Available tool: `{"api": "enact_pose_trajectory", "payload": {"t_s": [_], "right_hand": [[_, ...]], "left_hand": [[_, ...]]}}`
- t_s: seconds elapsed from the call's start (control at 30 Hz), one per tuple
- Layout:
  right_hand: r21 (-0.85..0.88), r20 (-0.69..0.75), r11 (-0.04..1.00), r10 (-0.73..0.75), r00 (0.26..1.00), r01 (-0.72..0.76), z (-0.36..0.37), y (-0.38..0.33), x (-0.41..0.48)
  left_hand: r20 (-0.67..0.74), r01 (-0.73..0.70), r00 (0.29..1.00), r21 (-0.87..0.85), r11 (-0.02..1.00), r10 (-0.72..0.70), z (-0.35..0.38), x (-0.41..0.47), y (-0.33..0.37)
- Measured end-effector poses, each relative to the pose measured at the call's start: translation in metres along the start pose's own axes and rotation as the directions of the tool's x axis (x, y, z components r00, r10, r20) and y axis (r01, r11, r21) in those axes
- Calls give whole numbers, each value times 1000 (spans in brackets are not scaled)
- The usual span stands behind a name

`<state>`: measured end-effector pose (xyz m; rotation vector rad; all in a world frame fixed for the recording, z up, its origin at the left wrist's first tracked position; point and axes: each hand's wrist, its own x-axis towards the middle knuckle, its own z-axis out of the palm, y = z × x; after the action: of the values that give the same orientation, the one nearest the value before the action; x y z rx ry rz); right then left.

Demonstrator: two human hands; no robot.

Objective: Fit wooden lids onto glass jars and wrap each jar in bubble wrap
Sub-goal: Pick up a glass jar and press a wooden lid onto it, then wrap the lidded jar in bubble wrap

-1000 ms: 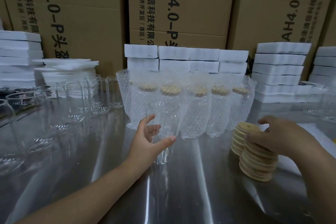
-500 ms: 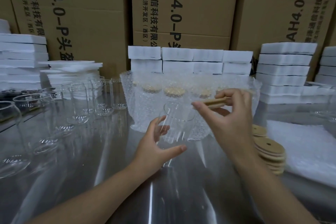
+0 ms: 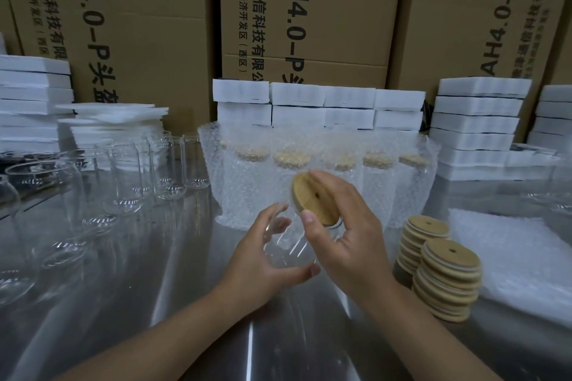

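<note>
One round wooden lid (image 3: 315,198): right hand (image 3: 356,244) | clear glass jar (image 3: 292,246): left hand (image 3: 260,266)

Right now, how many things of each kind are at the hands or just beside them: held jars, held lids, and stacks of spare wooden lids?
Held glass jar, gripped by the left hand: 1
Held wooden lid, pinched by the right hand: 1
Stacks of spare lids, near stack and far stack: 2
Total: 4

Rim of jar (image 3: 289,246) hidden behind lid (image 3: 315,198) and right hand (image 3: 353,238). Wrapped jars (image 3: 376,185) blurred under bubble wrap (image 3: 235,192). Leftmost glass (image 3: 9,244) cut by frame edge. Box (image 3: 340,9) print cut at top.
</note>
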<state>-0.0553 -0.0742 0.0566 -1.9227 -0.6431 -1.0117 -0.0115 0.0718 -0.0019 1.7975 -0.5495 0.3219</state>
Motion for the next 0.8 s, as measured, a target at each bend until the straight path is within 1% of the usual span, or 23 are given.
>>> {"api": "enact_pose_trajectory", "payload": {"t_s": [0.13, 0.33, 0.4, 0.57, 0.7, 0.8], "right_hand": [[-14, 44, 999, 30, 999, -29, 0, 0, 0], [-5, 38, 1000, 3, 999, -3, 1, 0, 1], [7, 43, 1000, 20, 999, -21, 2, 0, 0], [-45, 87, 998, 57, 995, -53, 2, -3, -1], [-134, 189, 987, 118, 975, -93, -4, -4, -1], [-245, 326, 969, 105, 939, -23, -15, -4, -1]], "left_hand": [[-3, 0, 1000, -9, 1000, 0, 0, 0, -1], [-3, -2, 1000, -19, 1000, 2, 0, 0, -1], [-9, -6, 1000, -15, 1000, 6, 0, -1, 0], [-15, -10, 1000, -22, 1000, 9, 1, -3, 2], [-23, -13, 1000, -29, 1000, 12, 1, -2, 3], [-42, -18, 999, -32, 999, 16, 1, -1, 2]]}}
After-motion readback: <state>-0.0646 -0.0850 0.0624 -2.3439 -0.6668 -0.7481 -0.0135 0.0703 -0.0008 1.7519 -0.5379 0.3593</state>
